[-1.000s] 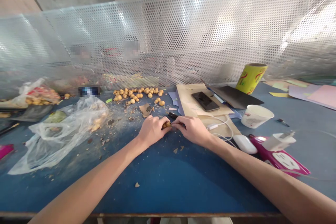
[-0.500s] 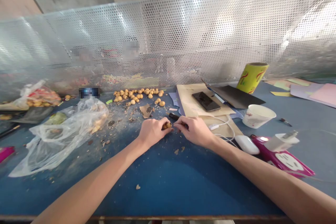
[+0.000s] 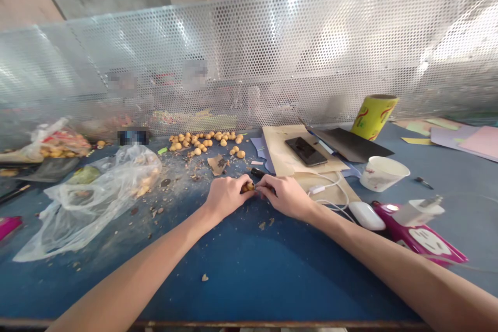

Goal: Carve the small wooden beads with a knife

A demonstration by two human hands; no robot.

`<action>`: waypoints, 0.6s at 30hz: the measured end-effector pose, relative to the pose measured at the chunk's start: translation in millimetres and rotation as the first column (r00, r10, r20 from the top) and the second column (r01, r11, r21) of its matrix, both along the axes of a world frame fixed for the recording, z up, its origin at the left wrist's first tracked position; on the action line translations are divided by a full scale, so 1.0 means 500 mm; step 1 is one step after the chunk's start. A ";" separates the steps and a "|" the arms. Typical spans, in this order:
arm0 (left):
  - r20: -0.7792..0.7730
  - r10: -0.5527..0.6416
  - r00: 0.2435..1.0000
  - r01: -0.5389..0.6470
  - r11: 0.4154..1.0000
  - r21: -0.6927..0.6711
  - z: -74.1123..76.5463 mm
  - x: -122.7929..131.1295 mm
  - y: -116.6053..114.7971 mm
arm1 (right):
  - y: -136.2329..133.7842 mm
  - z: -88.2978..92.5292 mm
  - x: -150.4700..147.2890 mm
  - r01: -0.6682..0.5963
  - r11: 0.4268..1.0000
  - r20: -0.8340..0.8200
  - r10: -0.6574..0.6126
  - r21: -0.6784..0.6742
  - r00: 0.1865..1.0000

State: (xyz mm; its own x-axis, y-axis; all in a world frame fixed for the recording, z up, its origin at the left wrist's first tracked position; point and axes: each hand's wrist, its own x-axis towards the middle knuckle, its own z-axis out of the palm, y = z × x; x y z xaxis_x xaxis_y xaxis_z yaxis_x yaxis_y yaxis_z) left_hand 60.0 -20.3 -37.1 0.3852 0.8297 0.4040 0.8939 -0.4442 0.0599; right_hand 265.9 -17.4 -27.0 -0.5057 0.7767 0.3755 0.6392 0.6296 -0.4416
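Over the middle of the blue table, my left hand (image 3: 224,196) is closed around a small round tan ball (image 3: 247,187) with dark spots, partly hidden by its fingers. Close to its right side, my right hand (image 3: 288,195) pinches its fingertips together against or just beside the ball. What the right fingers grip is too small and hidden to name. A black rod-like piece (image 3: 257,172) shows just behind the fingers; I cannot tell whether it is held or lying down. More tan balls (image 3: 202,140) are scattered beyond my hands, near a torn brown scrap (image 3: 217,165).
Left of my hands lies a clear plastic bag (image 3: 89,197) amid crumbs. To the right are a phone (image 3: 305,151) on brown paper, a white cable (image 3: 330,182), a paper cup (image 3: 383,174), a white case (image 3: 366,216) and a magenta power strip (image 3: 447,251). Perforated metal panel (image 3: 249,62) stands behind.
My right hand has shifted slightly left, bringing its fingertips closer to the ball. My left hand keeps its hold in nearly the same place.
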 end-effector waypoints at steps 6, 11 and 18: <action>0.017 0.002 1.000 -0.001 1.000 -0.017 0.003 0.001 -0.001 | 0.003 0.006 0.005 0.015 0.998 -0.007 -0.014 0.068 1.000; 0.005 0.011 1.000 -0.011 1.000 -0.010 0.006 0.003 -0.003 | 0.002 0.002 0.001 -0.002 0.999 0.014 0.001 0.038 1.000; -0.008 0.014 1.000 -0.014 1.000 -0.011 0.004 0.002 -0.002 | 0.001 0.003 -0.001 0.013 1.000 -0.009 -0.013 0.029 1.000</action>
State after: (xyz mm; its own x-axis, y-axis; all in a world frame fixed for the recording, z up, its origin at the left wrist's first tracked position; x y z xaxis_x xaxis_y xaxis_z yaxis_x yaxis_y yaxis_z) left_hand 61.0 -21.2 -34.8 0.3766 0.8396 0.3915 0.9006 -0.4308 0.0577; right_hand 265.6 -17.1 -25.8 -0.4920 0.7720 0.4024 0.6434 0.6338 -0.4293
